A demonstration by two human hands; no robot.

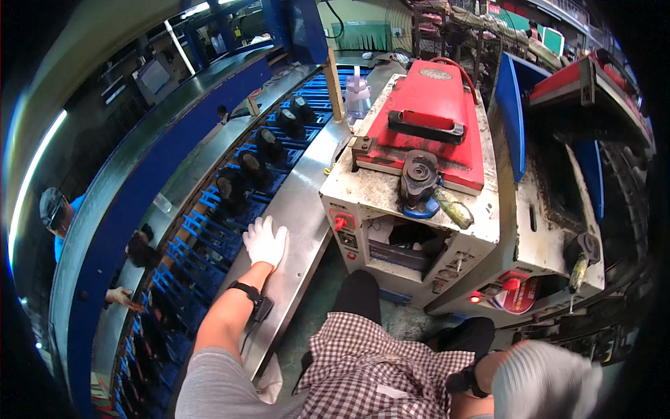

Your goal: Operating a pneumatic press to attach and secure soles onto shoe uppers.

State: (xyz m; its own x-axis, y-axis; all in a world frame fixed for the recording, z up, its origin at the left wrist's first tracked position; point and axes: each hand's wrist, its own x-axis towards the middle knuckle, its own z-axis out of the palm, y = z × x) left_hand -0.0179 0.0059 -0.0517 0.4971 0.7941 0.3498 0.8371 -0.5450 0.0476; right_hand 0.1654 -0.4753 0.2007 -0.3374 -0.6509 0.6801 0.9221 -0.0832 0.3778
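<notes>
My left hand (266,242), in a white glove, lies palm down on the bare metal ledge (314,185) with its fingers apart. Just left of it runs a conveyor of blue racks (204,244), which carries several dark, shoe-like pieces (269,145). Low on the right, my right hand (548,384) is smeared by motion near my lap. Its glove looks whitish grey; its fingers, and anything in them, cannot be made out. A checked apron (377,359) covers my lap between the two arms.
A worn white machine (356,188) with a red lid (436,91) and black handle stands ahead. A second machine (551,241) is to its right. A clear bottle (357,98) stands behind the ledge. Across the conveyor, a co-worker's hand (122,298) reaches toward the racks.
</notes>
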